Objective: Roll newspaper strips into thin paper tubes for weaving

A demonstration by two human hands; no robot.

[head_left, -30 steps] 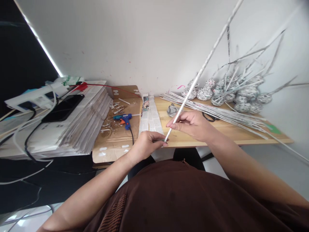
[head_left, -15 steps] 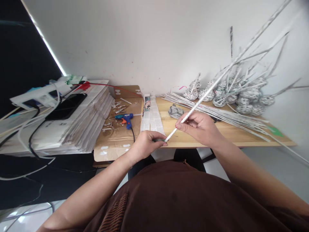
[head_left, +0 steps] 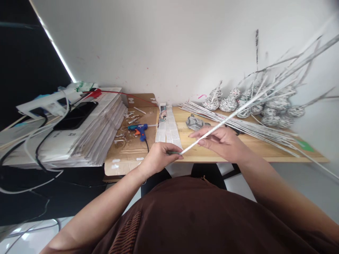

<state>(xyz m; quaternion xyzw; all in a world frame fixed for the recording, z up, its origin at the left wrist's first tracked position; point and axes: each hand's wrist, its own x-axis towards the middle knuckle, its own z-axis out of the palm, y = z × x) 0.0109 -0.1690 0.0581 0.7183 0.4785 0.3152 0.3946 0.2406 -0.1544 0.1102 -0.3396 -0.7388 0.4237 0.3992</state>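
Note:
A long white rolled-paper stick (head_left: 225, 124) slants up to the right in front of me. My left hand (head_left: 164, 155) pinches its lower end between thumb and fingers, where a thin dark-greenish bit (head_left: 173, 152) shows. Farther up, my right hand (head_left: 221, 140) has the stick between its thumb and its fairly straight fingers. Past my left hand lie newspaper strips (head_left: 169, 127), flat and side by side on the wooden table (head_left: 190, 154). A crumpled grey cloth (head_left: 194, 122) sits just beyond my right fingertips.
A blue glue gun (head_left: 141, 131) lies on cardboard (head_left: 122, 157) among paper scraps. To the left, a tall newspaper stack (head_left: 106, 130) bears a phone (head_left: 76, 115) and cables. Thin paper sticks (head_left: 254, 128) and woven paper gourd shapes (head_left: 229, 104) occupy the right side by the wall.
The stick's far end has swung down and to the right, so it slants less steeply. My right fingers have straightened and slid across it. My left hand stays at the lower end.

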